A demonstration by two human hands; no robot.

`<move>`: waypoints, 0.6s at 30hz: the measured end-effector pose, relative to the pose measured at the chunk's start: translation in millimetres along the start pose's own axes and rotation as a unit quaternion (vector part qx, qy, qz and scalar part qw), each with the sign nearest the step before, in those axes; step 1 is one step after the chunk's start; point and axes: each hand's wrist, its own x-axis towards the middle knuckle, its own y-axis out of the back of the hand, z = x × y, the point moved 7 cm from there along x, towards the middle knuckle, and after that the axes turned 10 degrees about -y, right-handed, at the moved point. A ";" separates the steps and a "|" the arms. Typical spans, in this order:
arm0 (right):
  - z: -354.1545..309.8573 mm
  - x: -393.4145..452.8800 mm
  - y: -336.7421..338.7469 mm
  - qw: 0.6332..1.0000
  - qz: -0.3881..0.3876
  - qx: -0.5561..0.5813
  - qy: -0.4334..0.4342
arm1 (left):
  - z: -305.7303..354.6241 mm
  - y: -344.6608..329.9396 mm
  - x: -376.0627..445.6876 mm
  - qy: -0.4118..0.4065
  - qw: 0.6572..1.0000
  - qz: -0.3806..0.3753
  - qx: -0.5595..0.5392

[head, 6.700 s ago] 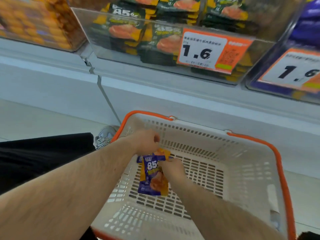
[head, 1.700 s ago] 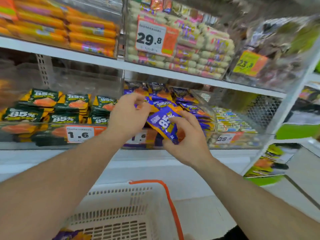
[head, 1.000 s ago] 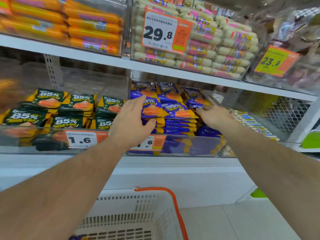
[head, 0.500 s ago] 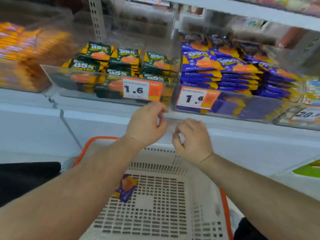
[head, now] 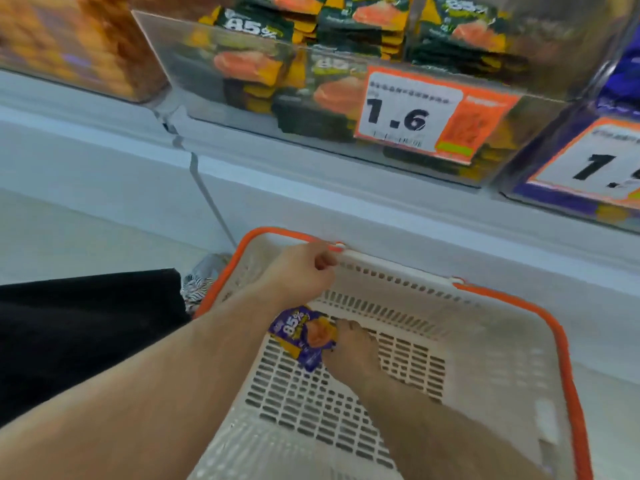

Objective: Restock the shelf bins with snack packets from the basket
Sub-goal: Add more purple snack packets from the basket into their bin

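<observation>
White shelf ledge (head: 311,188) above basket (head: 502,341)

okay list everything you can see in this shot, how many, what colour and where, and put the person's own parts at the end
purple snack packet: one, purple and orange, on the basket floor at its left side.
basket: one, cream with an orange rim, on the floor below the shelf.
green packet bin: one, clear, stacked dark green and orange packets, middle of the shelf.
price tag: one, white and orange, reads 1.6, on that bin's front.
purple packet bin: one, partly cut off, right, with its own tag.
orange packet bin: one, blurred, left.
left hand: fingers loosely curled, holding nothing, over the basket's far edge.
right hand: in the basket, fingers at the purple snack packet.
</observation>
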 end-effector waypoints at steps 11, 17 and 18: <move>-36.3 40.6 -52.8 0.986 0.088 -0.141 0.015 | -37.6 5.1 1.3 0.060 0.998 -0.006 0.011; -13.2 33.9 -40.1 0.999 0.016 0.011 -0.038 | -38.4 -0.7 -7.2 0.069 0.997 -0.034 0.028; -10.2 32.0 -38.5 0.994 -0.028 0.092 -0.043 | -35.1 -3.5 -7.2 0.068 0.997 -0.042 0.023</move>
